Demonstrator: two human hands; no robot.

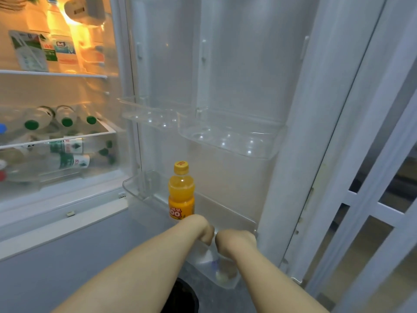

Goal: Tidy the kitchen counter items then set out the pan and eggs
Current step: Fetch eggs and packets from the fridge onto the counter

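At the left of the frame the fridge cavity is lit, with water bottles (65, 116) lying on their sides under a glass shelf (54, 74). None of that is in reach of either hand.

Just left of centre, low in the frame, an orange juice bottle (181, 190) stands upright in the lower door bin (137, 188). The bin's long axis runs diagonally from there down to the lower right. The left hand (202, 228) is right in front of the bottle's base, knuckles up, dipping over the bin's front wall. Its fingers bend downward out of sight, so I cannot tell whether they grip anything.

Just beside it, with a narrow gap between, the right hand (235, 241) reaches into the same bin. Its fingers are hidden too, so its state is likewise unclear.

Straight below both hands, at the bin's lower-right end, some pale lumps (225, 274) show through the clear wall. They are too blurred to name, though they may be the eggs. They lie under the right hand more than the left, so the right is probably the nearer one, and any lift should go straight up over the bin wall.

Above, right of centre, the dimpled door trays (230, 141) hold nothing. No pan is in view.
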